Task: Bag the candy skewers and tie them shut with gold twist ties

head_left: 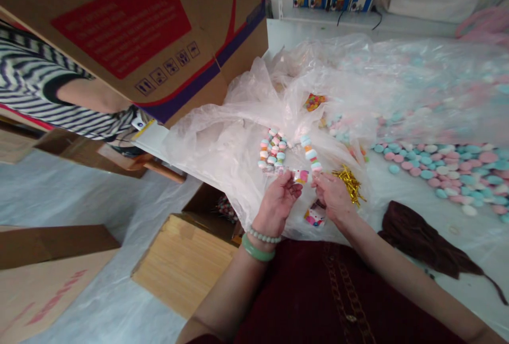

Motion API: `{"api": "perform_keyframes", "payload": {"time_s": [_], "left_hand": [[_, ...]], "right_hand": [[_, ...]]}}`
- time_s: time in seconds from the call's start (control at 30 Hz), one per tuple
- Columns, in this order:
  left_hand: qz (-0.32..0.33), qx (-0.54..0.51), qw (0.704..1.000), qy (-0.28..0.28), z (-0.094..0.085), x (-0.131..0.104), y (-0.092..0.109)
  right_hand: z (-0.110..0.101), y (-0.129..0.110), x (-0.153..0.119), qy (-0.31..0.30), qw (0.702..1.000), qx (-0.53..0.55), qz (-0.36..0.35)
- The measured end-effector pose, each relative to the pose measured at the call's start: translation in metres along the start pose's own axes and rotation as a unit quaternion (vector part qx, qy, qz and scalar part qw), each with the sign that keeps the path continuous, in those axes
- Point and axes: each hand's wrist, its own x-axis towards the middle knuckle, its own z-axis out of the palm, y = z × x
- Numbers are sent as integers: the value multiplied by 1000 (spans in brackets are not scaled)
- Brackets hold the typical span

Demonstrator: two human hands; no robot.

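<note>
Above plastic-draped table (pixel 473 240), beside carton (pixel 202 31); pinching card (pixel 301 176) with left hand (pixel 280 198); at candy strand (pixel 310 153) with right hand (pixel 334 195), cannot tell its grip.

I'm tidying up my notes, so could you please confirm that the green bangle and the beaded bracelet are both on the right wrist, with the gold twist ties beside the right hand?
Not quite: the head view shows the green bangle and beaded bracelet on the left hand's wrist. The gold twist ties are indeed beside the right hand.
</note>
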Motion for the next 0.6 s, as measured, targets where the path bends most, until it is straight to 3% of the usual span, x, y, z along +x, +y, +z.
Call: {"api": "perform_keyframes", "payload": {"time_s": [0.13, 0.27, 0.4, 0.6], "left_hand": [[-59, -84, 995, 2, -7, 1, 17], [-67, -132, 989, -4, -12, 1, 25], [-66, -150, 986, -13, -14, 4, 26], [-55, -144, 988, 5, -11, 3, 29]], "right_hand": [[-19, -1, -15, 29, 996, -66, -45], [-34, 4, -39, -5, 974, -193, -118], [-37, 8, -53, -17, 950, -271, -154], [-36, 11, -50, -3, 899, -395, -191]]}}
